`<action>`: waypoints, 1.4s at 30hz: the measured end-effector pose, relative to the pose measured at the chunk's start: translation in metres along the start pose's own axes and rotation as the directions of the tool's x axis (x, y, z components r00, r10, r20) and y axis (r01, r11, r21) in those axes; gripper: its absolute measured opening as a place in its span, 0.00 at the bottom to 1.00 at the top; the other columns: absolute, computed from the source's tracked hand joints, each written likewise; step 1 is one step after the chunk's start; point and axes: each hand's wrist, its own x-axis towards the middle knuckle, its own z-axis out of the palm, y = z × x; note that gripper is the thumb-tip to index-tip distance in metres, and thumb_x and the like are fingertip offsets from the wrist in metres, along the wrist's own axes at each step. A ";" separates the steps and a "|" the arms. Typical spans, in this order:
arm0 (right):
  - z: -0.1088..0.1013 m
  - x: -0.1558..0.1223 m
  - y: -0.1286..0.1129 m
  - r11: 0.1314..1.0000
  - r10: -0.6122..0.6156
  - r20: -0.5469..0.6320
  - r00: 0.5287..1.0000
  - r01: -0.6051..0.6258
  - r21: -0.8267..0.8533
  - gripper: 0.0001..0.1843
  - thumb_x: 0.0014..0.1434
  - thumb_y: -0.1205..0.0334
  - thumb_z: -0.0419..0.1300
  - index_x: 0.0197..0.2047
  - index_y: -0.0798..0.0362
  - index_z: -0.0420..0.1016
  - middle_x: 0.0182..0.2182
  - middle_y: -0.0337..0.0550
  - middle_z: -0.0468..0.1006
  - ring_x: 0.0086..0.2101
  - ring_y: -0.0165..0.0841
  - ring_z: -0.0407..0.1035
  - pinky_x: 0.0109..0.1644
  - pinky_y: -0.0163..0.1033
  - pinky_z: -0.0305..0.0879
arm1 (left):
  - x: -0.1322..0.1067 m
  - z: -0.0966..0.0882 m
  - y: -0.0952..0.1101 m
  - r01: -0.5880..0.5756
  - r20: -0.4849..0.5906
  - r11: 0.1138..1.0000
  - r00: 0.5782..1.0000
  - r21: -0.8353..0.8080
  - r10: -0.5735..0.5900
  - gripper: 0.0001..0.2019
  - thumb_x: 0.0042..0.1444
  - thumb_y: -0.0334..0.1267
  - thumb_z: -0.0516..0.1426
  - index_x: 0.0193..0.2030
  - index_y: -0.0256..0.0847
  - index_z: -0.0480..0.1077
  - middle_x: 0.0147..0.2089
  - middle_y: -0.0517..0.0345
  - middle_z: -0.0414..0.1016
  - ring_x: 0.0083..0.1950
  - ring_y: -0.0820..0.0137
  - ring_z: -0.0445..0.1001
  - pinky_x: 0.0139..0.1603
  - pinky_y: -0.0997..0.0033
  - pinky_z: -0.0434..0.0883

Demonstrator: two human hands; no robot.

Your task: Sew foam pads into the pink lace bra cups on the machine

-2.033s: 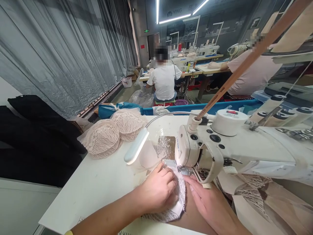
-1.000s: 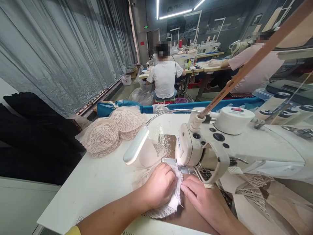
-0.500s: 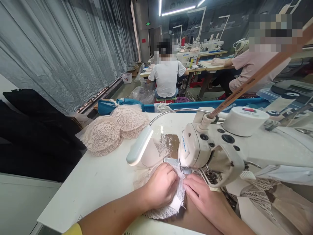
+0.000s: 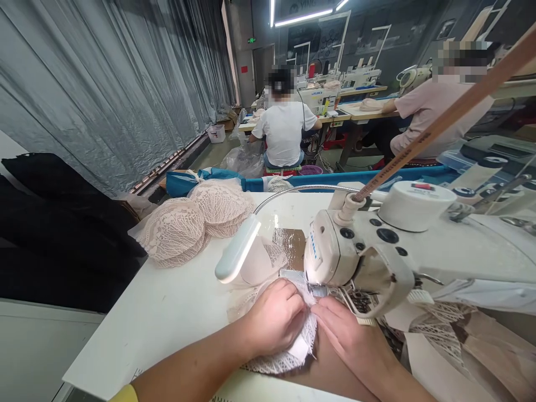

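From where I stand, the person's left hand [image 4: 276, 318] is curled over a white-lined lace bra cup [image 4: 309, 334], knuckles up, fingers bunched side by side; their tips are tucked out of sight, so I can't tell whether they pinch the fabric. The right hand [image 4: 349, 335] lies low opposite, fingers pressed together and pointing at the cup's raw edge; I can't tell if it grips anything there. The cup sits between the hands, its upper edge right by the needle end of a JUKI sewing machine [image 4: 333, 251]. A slim lamp [image 4: 238, 251] on a bendy metal neck leans over a pale cup piece [image 4: 255, 262] just beyond the left hand. Farther left on the white tabletop [image 4: 138, 312] rest two side-by-side stacks of beige lace cups [image 4: 173, 229]. More lace-trimmed pieces [image 4: 439, 335] are heaped to the right, below the machine arm. A brown tape [image 4: 410, 156] slants down to the machine head. Ahead, a co-worker in a white T-shirt [image 4: 285, 134] sits with their back to us.
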 end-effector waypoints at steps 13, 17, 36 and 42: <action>0.007 -0.026 0.000 0.991 0.098 0.206 0.974 -0.115 0.069 0.25 0.60 0.72 0.43 0.52 0.52 0.76 0.41 0.50 0.79 0.27 0.30 0.71 0.30 0.33 0.69 | 0.000 -0.003 -0.008 -0.074 0.067 0.989 0.996 0.125 0.066 0.05 0.57 0.31 0.51 0.30 0.38 0.63 0.33 0.52 0.67 0.37 0.66 0.63 0.40 0.67 0.65; 0.010 -0.022 -0.001 0.995 0.096 0.183 0.978 -0.098 0.001 0.27 0.58 0.74 0.43 0.53 0.52 0.75 0.41 0.49 0.80 0.27 0.30 0.72 0.28 0.33 0.69 | 0.001 -0.003 -0.011 -0.084 0.057 0.984 0.995 0.157 0.076 0.05 0.57 0.30 0.51 0.30 0.37 0.65 0.32 0.52 0.67 0.37 0.66 0.64 0.40 0.66 0.65; 0.005 -0.011 0.002 0.995 0.046 0.019 0.999 -0.044 -0.085 0.23 0.62 0.71 0.43 0.44 0.55 0.80 0.37 0.52 0.81 0.35 0.40 0.76 0.39 0.45 0.74 | 0.000 -0.004 -0.012 -0.234 0.091 0.964 0.970 0.124 0.223 0.13 0.59 0.33 0.53 0.51 0.38 0.68 0.47 0.47 0.72 0.45 0.63 0.68 0.54 0.57 0.63; 0.014 -0.021 0.003 0.995 0.035 0.100 0.994 -0.025 -0.100 0.24 0.61 0.73 0.43 0.48 0.55 0.78 0.41 0.53 0.80 0.36 0.36 0.76 0.39 0.38 0.74 | -0.001 -0.003 -0.016 -0.240 0.098 0.965 0.968 0.107 0.230 0.15 0.60 0.32 0.51 0.53 0.35 0.67 0.53 0.45 0.73 0.48 0.61 0.68 0.51 0.59 0.66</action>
